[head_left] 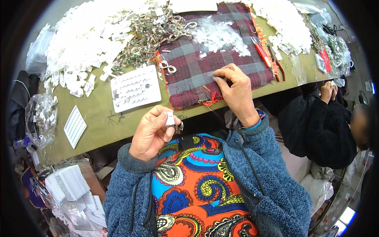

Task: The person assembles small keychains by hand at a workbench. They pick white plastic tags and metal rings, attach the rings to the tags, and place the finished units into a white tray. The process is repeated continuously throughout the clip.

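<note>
Between the thumb and fingers of my left hand [148, 132] is a small white tag [170, 118], just off the table's near edge. A dark, thin bit of something shows beside the tag, partly hidden by my fingers. My right hand [233, 89] is over the folded plaid cloth [183, 63], thumb and forefinger pinched together. Whatever lies between those fingertips is too small to make out. Near them are a short tan stick [206, 88] and loose orange threads [213, 98]. Farther back on the cloth lies a heap of clear plastic bits [221, 35].
A white tray [118, 106] of small round pieces and another pale tray [75, 127] sit left. White tags [83, 43] and tangled cords [146, 39] heap the back left. A red-handled tool [263, 55] and pliers [281, 71] lie right; another person [321, 126] sits beyond.
</note>
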A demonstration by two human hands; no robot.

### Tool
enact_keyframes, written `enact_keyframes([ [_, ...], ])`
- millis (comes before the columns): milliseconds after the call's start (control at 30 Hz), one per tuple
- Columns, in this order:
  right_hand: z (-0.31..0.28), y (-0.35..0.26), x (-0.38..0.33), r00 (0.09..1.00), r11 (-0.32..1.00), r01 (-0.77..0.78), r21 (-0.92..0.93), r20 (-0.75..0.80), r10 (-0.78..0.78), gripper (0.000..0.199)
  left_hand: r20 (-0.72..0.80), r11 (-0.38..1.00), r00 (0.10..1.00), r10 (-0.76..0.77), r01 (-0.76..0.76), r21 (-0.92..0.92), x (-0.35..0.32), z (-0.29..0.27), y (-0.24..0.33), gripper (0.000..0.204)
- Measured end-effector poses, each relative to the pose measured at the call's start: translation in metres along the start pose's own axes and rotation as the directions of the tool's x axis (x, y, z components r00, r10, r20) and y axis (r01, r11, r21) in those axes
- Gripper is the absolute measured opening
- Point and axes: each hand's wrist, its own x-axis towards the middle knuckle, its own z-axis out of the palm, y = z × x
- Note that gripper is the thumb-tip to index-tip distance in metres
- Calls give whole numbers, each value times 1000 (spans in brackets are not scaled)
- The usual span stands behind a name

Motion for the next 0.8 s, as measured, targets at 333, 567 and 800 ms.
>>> enact_keyframes([
  [333,4,21,26,996,922,85,-377,34,-78,10,-24,1000,1000,16,-15,25,2,2,-2,14],
  [567,-17,28,19,984,984,-177,-13,-26,176,22,-2,999,1000,7,-7,42,2,-1,-4,16],
  [800,-17,22,21,1000,997,-26,-70,-2,26,10,-14,999,1000,5,-5,43,2,2,-6,16],
])
